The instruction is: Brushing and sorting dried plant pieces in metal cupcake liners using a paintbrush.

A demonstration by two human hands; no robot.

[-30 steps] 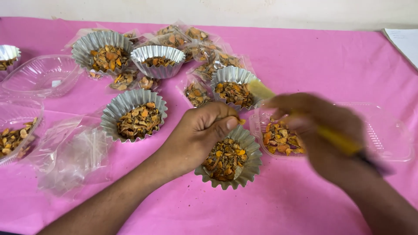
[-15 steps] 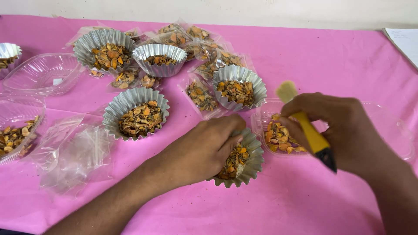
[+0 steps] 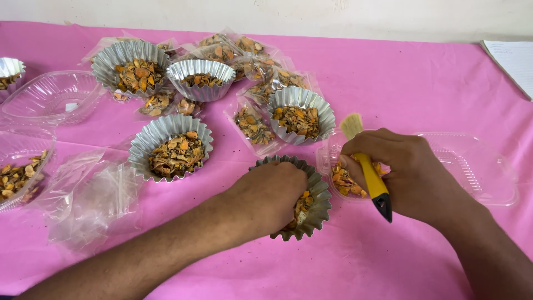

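Pink cloth covers the surface (image 3: 422,83), which runs back to a pale wall, with a sheet of paper lying at its far right edge (image 3: 513,61). Near the front edge, about midway along, sits a fluted foil cup (image 3: 319,208) of dried orange-brown flakes; the left hand (image 3: 269,194) lies over it, fingers curled down into the contents, so whether they pinch anything cannot be told. Just right of it the right hand (image 3: 413,172) has its fingers clamped on the yellow handle of a small brush (image 3: 369,172), bristles pointing towards the far edge, above a clear plastic clamshell tray (image 3: 477,166) that holds a few of the same flakes at its left end. By the look of it, flakes are being worked out of the cup beside the tray, with the brush held ready; any following move would call for keeping the light foil steady. Further back and left stand four more filled foil cups (image 3: 175,147), clear bags of flakes (image 3: 252,125), empty bags (image 3: 89,200) and more clear trays (image 3: 50,97) near the left edge.
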